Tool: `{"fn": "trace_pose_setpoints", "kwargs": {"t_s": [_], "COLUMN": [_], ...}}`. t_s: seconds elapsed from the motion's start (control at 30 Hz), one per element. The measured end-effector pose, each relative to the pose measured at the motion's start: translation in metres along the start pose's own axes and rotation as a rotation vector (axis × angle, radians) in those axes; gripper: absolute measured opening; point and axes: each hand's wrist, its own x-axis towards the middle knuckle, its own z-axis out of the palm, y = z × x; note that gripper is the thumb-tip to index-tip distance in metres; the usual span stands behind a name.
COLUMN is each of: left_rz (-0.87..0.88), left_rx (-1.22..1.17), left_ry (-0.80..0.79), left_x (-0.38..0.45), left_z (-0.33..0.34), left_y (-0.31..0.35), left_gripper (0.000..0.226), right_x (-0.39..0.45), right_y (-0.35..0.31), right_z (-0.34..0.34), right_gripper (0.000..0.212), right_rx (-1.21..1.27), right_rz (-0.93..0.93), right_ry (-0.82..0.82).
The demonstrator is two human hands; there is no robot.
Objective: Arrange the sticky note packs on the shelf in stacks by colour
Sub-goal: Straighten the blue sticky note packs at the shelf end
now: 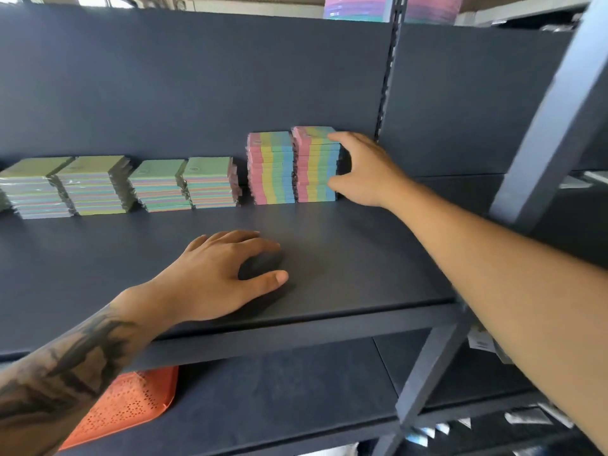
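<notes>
Along the back of the dark shelf [345, 251] stand several stacks of sticky note packs. The left stacks have green tops: one at the far left [31, 189], the second [93, 184], the third [158, 185] and the fourth [210, 182]. To their right rise two taller stacks with pink, yellow, green and blue bands, one [271, 169] beside the other [316, 166]. My right hand [365, 169] spans the rightmost stack from its right side, fingers on the top pack and thumb near the bottom. My left hand [227, 274] rests on the shelf board, fingers loosely bent, holding nothing.
An orange perforated tray [131, 403] lies on the lower shelf at the left. A grey upright post [539, 133] and a diagonal brace [427, 373] frame the right side. More coloured packs [355, 8] sit on the shelf above. Small packets lie at the lower right.
</notes>
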Motion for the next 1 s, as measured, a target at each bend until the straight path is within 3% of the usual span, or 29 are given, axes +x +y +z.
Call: {"fn": "trace_pose_setpoints", "kwargs": {"t_s": [0.17, 0.3, 0.4, 0.6, 0.8, 1.0], "left_rz": [-0.060, -0.134, -0.158, -0.166, -0.026, 0.111], "left_rx": [0.014, 0.087, 0.092, 0.060, 0.062, 0.059], "left_ry": [0.024, 0.061, 0.092, 0.028, 0.049, 0.065], "left_x": [-0.038, -0.076, -0.099, -0.113, -0.062, 0.061], "left_z": [0.014, 0.037, 0.048, 0.064, 0.058, 0.059], "left_y": [0.051, 0.100, 0.153, 0.275, 0.376, 0.463], "left_gripper": [0.076, 0.099, 0.101, 0.074, 0.067, 0.063], "right_x": [-0.071, -0.150, -0.210, -0.296, -0.311, -0.284], "right_y": [0.000, 0.007, 0.034, 0.120, 0.226, 0.334], "right_z": [-0.003, -0.021, -0.048, -0.113, -0.190, -0.240], "right_gripper": [0.078, 0.073, 0.065, 0.056, 0.051, 0.049], "right_rx": [0.087, 0.157, 0.199, 0.188, 0.033, -0.079], "right_rz": [-0.110, -0.235, -0.306, -0.299, -0.183, 0.019], "right_ry": [-0.121, -0.276, -0.345, -0.350, -0.257, -0.155]}}
